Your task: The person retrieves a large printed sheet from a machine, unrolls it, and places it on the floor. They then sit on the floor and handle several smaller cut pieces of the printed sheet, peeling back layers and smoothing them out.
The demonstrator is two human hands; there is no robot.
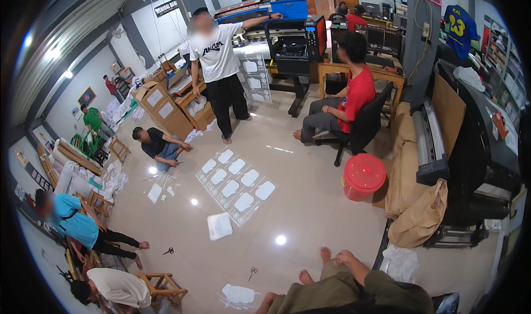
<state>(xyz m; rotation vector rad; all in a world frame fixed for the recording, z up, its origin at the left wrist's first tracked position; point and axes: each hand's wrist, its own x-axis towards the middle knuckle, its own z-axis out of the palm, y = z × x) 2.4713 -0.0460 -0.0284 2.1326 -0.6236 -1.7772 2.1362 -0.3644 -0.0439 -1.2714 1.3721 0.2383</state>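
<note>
My right hand (345, 257) rests by my raised knee near the lower edge, its fingers curled closed; I see nothing in it. Only a bit of bare skin, probably my left arm, shows at the lower edge; my left hand is out of view. On the floor to my left lie a white cut-out sheet (239, 293) with thin paper strips around it and a pair of scissors (253, 272). Farther off are a stack of white sheets (219, 226) and a large printed sheet (239, 217) with rows of pale rounded shapes.
Another pair of scissors (168, 251) lies at left. A red lidded bucket (364, 172) and brown paper-wrapped stacks (402, 164) stand at right. A large printer (293, 48) is at the back. Several people sit or stand around; a person in black (157, 143) sits on the floor holding something small.
</note>
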